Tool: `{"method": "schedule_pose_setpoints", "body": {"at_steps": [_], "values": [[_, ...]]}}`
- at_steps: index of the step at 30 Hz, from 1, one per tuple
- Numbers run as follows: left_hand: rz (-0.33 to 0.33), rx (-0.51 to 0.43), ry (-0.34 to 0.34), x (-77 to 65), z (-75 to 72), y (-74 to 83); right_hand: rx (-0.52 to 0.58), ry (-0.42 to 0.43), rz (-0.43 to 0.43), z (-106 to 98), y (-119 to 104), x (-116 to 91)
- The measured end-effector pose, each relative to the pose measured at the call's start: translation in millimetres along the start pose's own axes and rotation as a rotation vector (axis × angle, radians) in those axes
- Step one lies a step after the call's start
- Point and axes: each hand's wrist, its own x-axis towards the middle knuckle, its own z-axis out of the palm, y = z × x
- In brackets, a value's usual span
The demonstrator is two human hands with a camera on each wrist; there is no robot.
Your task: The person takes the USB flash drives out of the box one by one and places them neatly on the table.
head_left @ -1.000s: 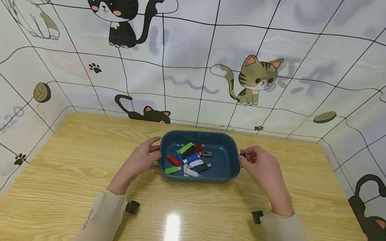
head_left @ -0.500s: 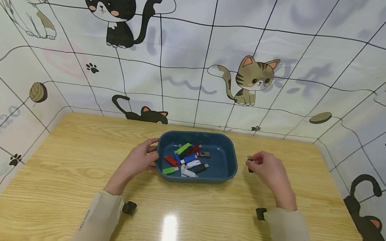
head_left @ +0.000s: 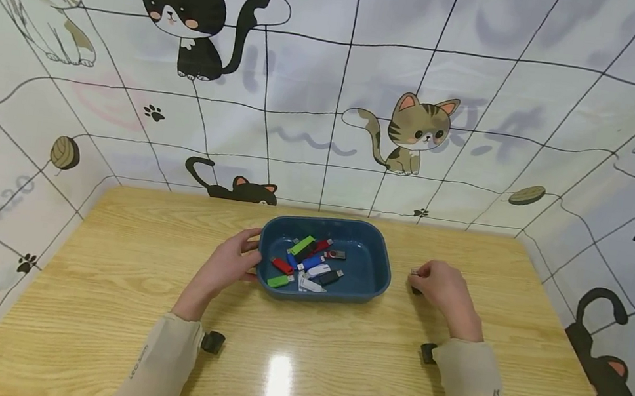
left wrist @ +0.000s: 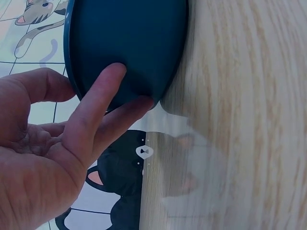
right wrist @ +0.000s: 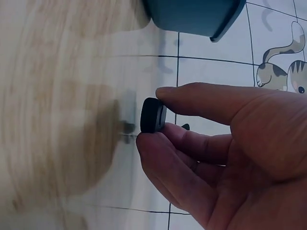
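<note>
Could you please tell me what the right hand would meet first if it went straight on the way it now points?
Most likely the tabletop: in the right wrist view, the right hand points toward it, pinching a black USB stick. The gap is hard to judge.

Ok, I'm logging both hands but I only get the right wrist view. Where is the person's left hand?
Observer: The left hand is at the left end of the blue bin, fingers apparently touching it.

Operator: I only catch that bin's outside. Is anything in it?

Observer: Yes, a loose cluster of USB sticks in several colours.

Operator: And which end of the bin is the black piece near?

Observer: The right end; the right hand pinches it outside the bin there.
</note>
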Motion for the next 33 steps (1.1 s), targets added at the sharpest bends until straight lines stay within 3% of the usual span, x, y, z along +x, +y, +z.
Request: {"method": "schedule_pose_setpoints", "body": {"at_steps": [21, 33], "values": [[-0.01, 0.002, 0.005, 1.0, 0.5, 1.0, -0.031, -0.015, 0.026, 2.8, 6.5, 2.1], [-0.014, 0.0, 0.008, 0.9, 0.7, 0.8, -0.036, 0.06, -0.003, -6.7, -2.0, -4.1]]}}
